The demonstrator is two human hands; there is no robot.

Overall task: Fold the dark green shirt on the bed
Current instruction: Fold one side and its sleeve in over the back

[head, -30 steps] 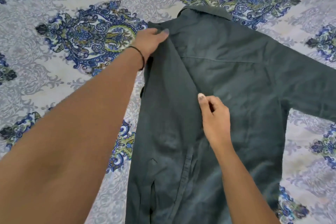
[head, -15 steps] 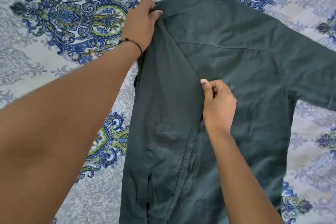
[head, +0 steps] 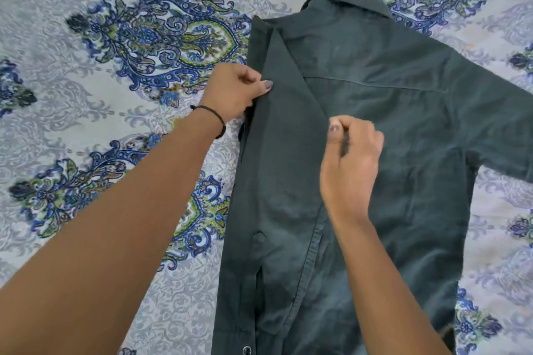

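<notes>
We worked on a dark green collared cotton shirt spread back-up toward the right edge of the blue-and-grey paisley bedsheet, our left hand pinching its folded left edge, our right hand clamped on the folded-over panel's edge.

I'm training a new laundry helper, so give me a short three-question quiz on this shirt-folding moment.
1. True or false: the right sleeve of the dark green shirt is already folded in.
2. Which hand wears a black wrist band?
3. The right hand pinches: A) the collar B) the folded-over edge at mid-shirt C) the bedsheet

Key: 1 false, it lies spread out; 2 the left hand; 3 B.
</notes>
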